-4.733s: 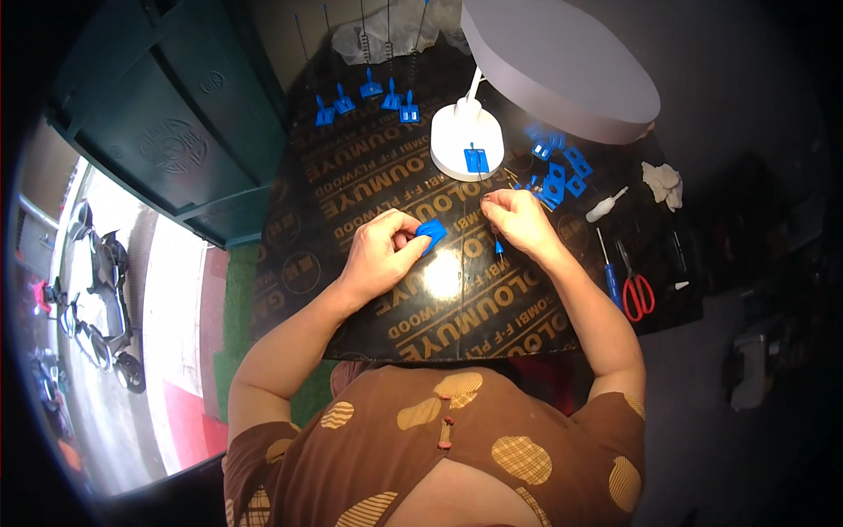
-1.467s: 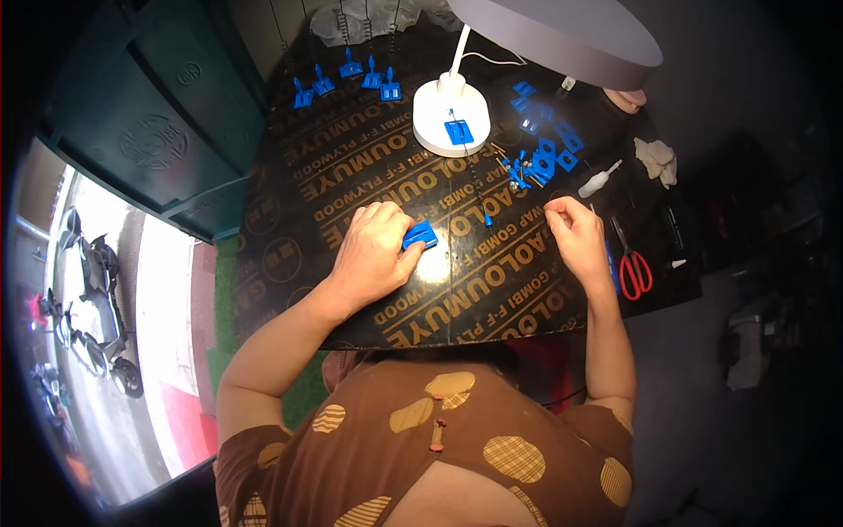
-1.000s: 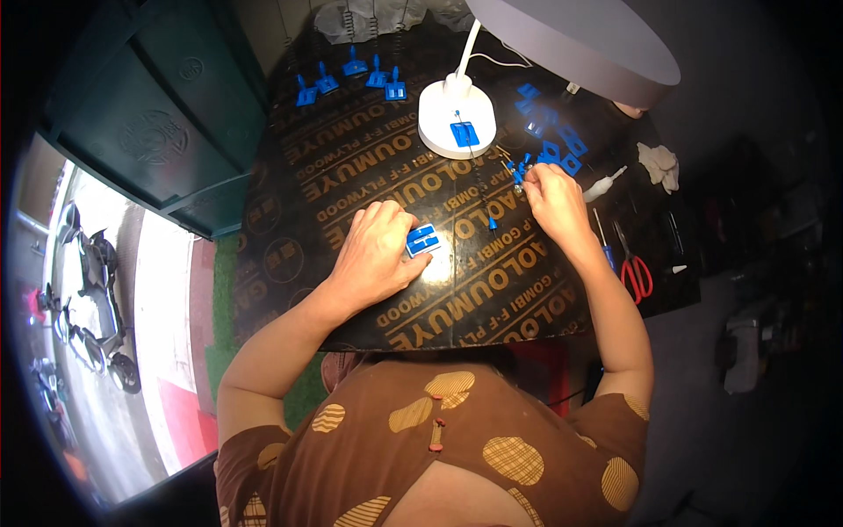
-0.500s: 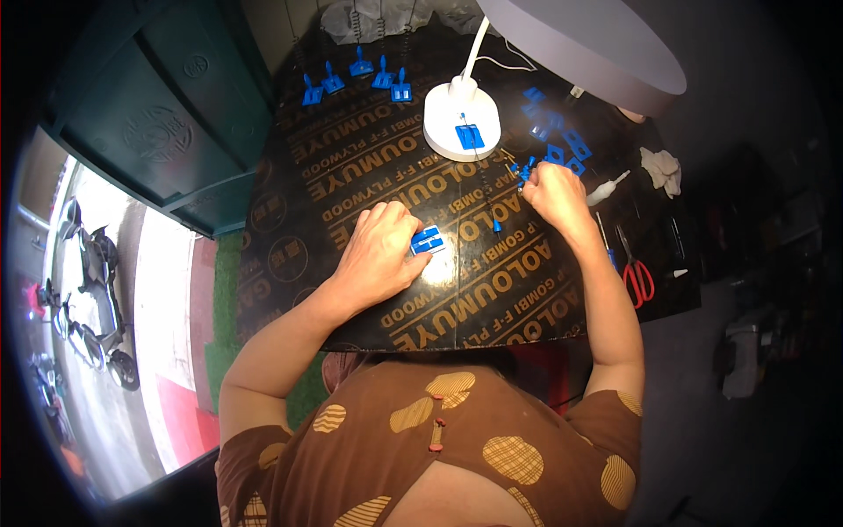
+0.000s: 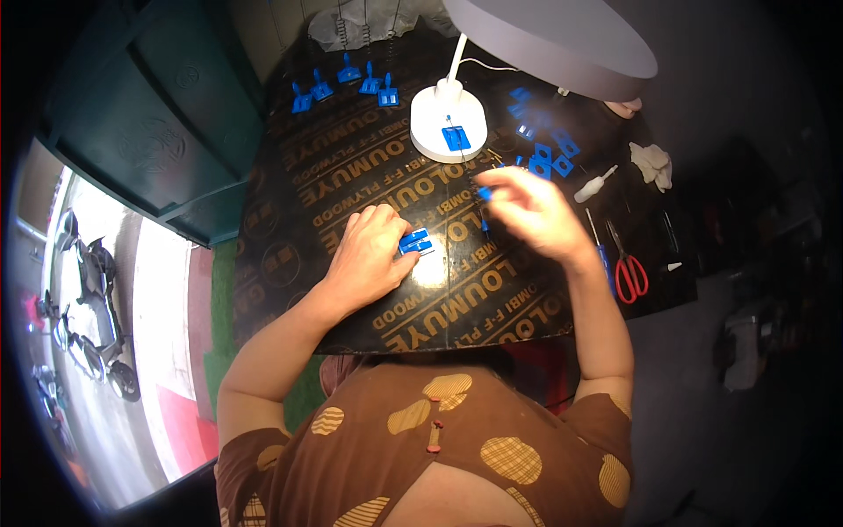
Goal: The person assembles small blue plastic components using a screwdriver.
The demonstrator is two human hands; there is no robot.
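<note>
My left hand (image 5: 371,255) rests on the dark plywood table (image 5: 351,167) and pins a small blue plastic part (image 5: 415,242) under its thumb and fingers. My right hand (image 5: 527,211) hovers blurred just right of it, pinching a tiny blue piece (image 5: 484,192) between its fingertips. A heap of similar blue parts (image 5: 544,149) lies beyond the right hand, near the lamp base.
A white desk lamp base (image 5: 448,123) with a blue part on it stands at the table's middle back, its round shade (image 5: 553,39) overhead. Blue clips (image 5: 347,79) line the far edge. Red-handled scissors (image 5: 628,268), a blue-handled tool (image 5: 601,255) and a white rag (image 5: 654,162) lie right.
My right hand went to the heap of blue parts, picked up a small piece and is coming back toward the left hand. The left hand has kept hold of its part.
</note>
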